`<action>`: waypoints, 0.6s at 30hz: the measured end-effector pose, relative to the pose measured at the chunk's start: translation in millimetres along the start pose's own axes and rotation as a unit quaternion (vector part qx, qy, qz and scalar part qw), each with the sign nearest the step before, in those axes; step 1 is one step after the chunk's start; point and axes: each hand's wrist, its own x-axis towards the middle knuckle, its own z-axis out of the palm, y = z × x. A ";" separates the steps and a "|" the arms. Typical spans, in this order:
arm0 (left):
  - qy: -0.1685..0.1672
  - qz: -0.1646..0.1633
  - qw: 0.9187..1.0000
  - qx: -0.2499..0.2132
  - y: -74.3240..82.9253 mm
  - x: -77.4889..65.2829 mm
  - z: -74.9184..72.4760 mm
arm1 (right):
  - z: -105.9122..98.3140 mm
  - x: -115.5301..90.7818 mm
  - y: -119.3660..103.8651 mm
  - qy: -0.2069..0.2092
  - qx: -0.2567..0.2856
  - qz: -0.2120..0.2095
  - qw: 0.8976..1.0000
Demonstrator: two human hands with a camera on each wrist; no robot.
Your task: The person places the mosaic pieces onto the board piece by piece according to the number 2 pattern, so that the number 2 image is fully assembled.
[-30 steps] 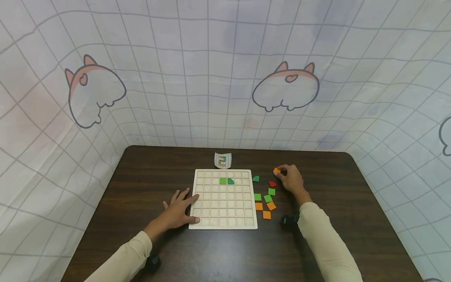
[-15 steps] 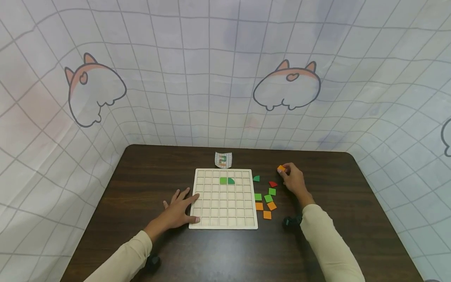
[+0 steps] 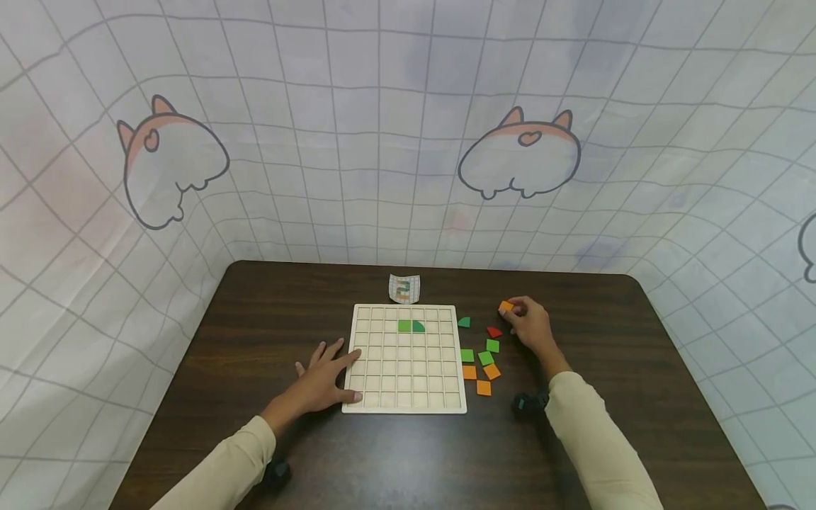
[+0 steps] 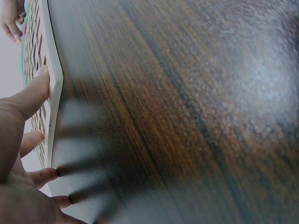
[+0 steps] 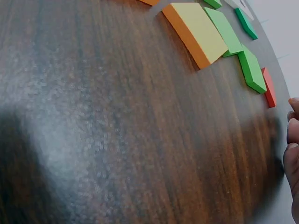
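Between thumb and fingertips, my right hand (image 3: 531, 327) pinches a small orange tile (image 3: 506, 306) at the back right of the table. Only a sliver of that tile shows past the fingers (image 5: 293, 133) in the right wrist view. My left hand (image 3: 319, 381) rests with spread fingers at the left edge of a cream gridded board (image 3: 403, 377). Its thumb (image 4: 35, 93) lies on the board's rim, while other fingertips touch the table. A light green square tile (image 3: 404, 326) and a dark green rounded tile (image 3: 418, 326) sit side by side in upper cells.
Right of the board lie loose tiles: a dark green rounded one (image 3: 464, 322), a red one (image 3: 494, 332), several light green squares (image 3: 467, 355) and several orange ones (image 3: 484, 387). Behind the board stands a small pattern card (image 3: 404, 289). A white grid-patterned curtain (image 3: 408, 177) surrounds the dark table.
The right hand, with the orange tile, has shifted slightly right and then a little back left. The left hand and the board have stayed in place.
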 end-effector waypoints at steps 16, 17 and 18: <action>0.004 -0.002 1.000 0.000 -1.6 1.9 1.5 | 3.4 -7.1 -42.1 -0.068 0.131 -0.033 0.988; 0.004 -0.003 1.000 0.002 -1.7 2.1 1.8 | 5.0 -8.1 -46.2 -0.075 0.134 -0.037 0.987; 0.005 -0.003 1.000 0.003 -1.6 2.2 2.0 | 7.4 -8.5 -49.5 -0.080 0.136 -0.039 0.987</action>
